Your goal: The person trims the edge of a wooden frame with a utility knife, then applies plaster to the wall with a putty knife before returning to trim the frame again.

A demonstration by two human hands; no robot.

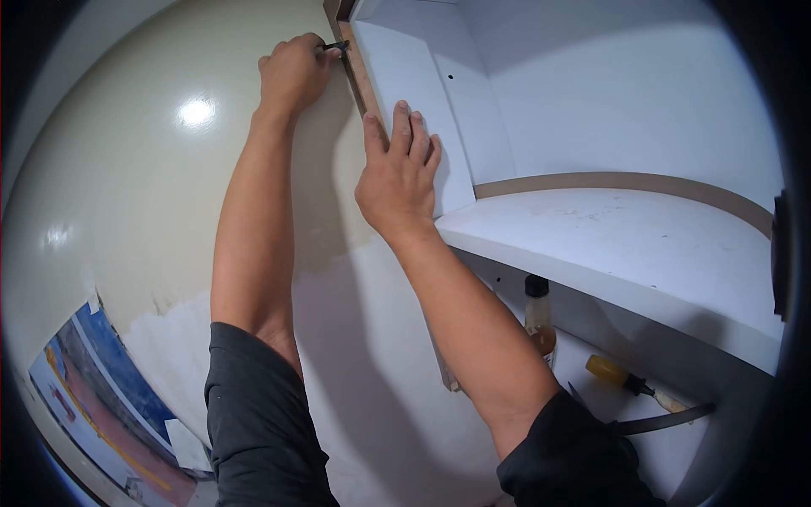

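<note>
My left hand is raised at the upper left edge of a white cabinet panel. Its fingers are closed around a small dark tool, whose exact kind I cannot make out. The tool's tip meets the panel's narrow edge, where a bare tan-brown strip shows. Lower down, my right hand lies against the panel with its fingers spread, the index finger along that same edge. Nothing is visible in the right hand.
A white shelf with a curved brown strip juts out at right. Below it are a dark-capped bottle, a yellow object with a black end and a dark curved strip. The beige wall carries a colourful poster.
</note>
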